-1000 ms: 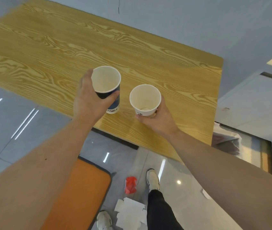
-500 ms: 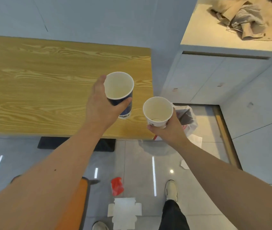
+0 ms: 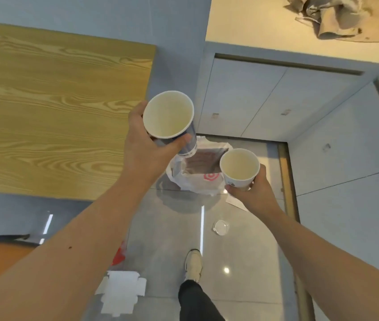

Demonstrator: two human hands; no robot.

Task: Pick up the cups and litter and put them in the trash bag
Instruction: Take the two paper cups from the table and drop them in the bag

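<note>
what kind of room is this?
Probably an office break room or pantry, not certain: a wood-grain table, grey cabinet doors under a pale counter, glossy tiled floor, and a trash bag on it.

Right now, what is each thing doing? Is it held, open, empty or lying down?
Blue paper cup: held upright in left hand, looks empty.
White paper cup: held upright in right hand, looks empty.
Trash bag: on floor, mouth open.
Flattened white box: lying on floor.
Clear lid: lying on floor.
Red wrapper: on floor, partly hidden.
</note>
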